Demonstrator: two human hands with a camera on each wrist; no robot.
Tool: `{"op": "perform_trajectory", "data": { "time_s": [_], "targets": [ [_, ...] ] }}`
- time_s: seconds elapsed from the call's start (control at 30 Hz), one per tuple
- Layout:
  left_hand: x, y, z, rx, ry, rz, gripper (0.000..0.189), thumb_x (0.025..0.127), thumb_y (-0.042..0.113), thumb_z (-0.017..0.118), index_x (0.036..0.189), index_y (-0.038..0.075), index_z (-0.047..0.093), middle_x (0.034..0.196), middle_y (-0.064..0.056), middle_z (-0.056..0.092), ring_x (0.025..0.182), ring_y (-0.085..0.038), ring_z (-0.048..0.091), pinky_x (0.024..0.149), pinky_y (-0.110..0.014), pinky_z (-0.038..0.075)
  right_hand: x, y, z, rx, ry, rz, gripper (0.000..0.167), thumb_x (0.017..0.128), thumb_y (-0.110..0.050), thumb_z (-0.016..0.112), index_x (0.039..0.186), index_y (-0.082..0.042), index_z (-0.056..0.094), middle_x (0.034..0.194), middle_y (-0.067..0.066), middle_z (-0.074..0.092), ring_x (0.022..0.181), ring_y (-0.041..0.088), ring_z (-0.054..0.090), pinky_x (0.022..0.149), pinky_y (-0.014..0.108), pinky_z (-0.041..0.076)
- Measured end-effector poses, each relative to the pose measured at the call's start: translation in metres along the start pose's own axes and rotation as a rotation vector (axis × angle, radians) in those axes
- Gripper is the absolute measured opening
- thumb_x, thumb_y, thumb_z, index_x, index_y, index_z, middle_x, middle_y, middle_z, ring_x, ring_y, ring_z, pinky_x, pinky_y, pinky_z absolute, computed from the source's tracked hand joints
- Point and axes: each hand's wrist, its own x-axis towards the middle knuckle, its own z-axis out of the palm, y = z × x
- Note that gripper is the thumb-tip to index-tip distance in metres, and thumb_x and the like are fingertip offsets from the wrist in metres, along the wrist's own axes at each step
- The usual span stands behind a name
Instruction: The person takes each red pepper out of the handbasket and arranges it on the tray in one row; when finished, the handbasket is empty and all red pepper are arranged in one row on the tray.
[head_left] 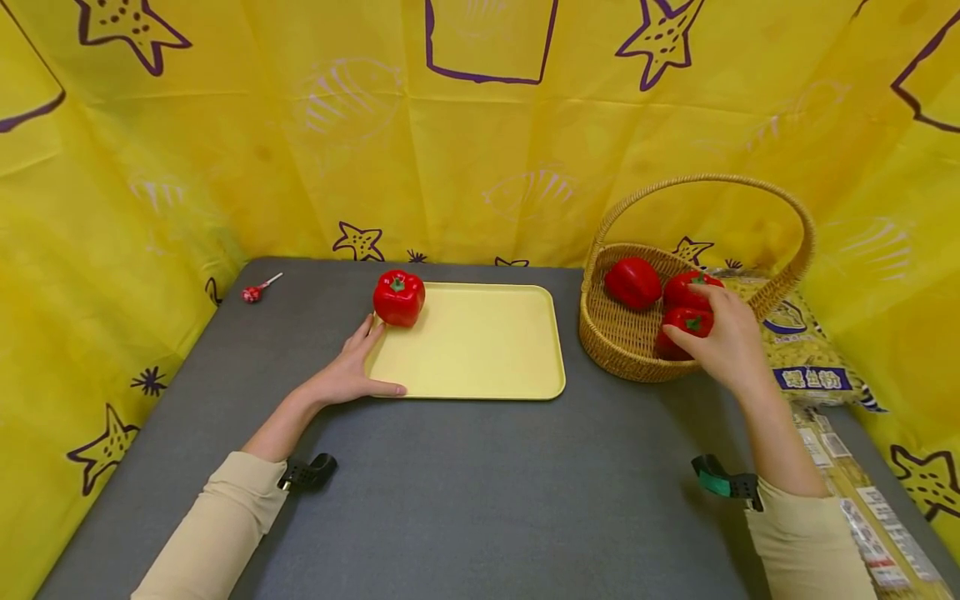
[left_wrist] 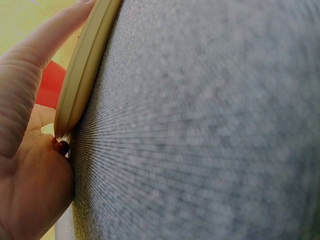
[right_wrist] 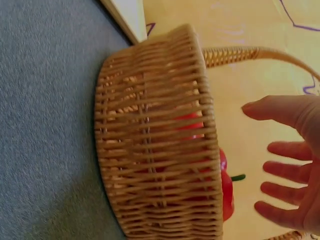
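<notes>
My left hand (head_left: 352,371) rests at the left end of a pale yellow tray (head_left: 480,342), fingers spread and the thumb along its near corner. In the left wrist view the thumb (left_wrist: 25,90) lies straight against the tray rim (left_wrist: 85,70). A red bell pepper (head_left: 399,297) stands on the tray's far left corner, beside my left fingertips. Over the wicker basket (head_left: 622,354), my right hand (head_left: 727,333) hovers with parted fingers around the near red pepper (head_left: 686,332). The right wrist view shows the hand apart from the pepper's green stem (right_wrist: 238,177).
Another red pepper (head_left: 633,282) and one more behind the fingers (head_left: 682,290) lie in the basket, whose tall handle (head_left: 705,177) arches overhead. Yellow food packages (head_left: 810,350) lie right of it. A lollipop (head_left: 255,292) is at the far left, before a yellow cloth (head_left: 465,167).
</notes>
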Motion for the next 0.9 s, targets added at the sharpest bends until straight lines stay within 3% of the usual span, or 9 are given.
{"op": "perform_trajectory", "data": {
  "time_s": [0.43, 0.9],
  "targets": [
    [-0.001, 0.002, 0.000, -0.003, -0.006, -0.009, 0.122, 0.072, 0.052, 0.081, 0.157, 0.008, 0.006, 0.162, -0.011, -0.014, 0.145, -0.041, -0.005, 0.107, -0.070, 0.011, 0.009, 0.015, -0.005, -0.145, -0.228, 0.095, 0.083, 0.084, -0.031, 0.076, 0.138, 0.017, 0.035, 0.131, 0.044, 0.037, 0.118, 0.061, 0.033, 0.096, 0.070, 0.026],
    [-0.001, 0.001, 0.000, -0.006, -0.011, -0.025, 0.121, 0.072, 0.053, 0.081, 0.158, 0.010, 0.007, 0.162, -0.009, -0.014, 0.145, -0.042, -0.005, 0.106, -0.071, 0.011, 0.012, 0.022, -0.004, -0.141, -0.353, 0.141, 0.085, 0.083, -0.030, 0.075, 0.136, 0.019, 0.031, 0.131, 0.045, 0.033, 0.116, 0.061, 0.034, 0.094, 0.070, 0.032]
  ]
}}
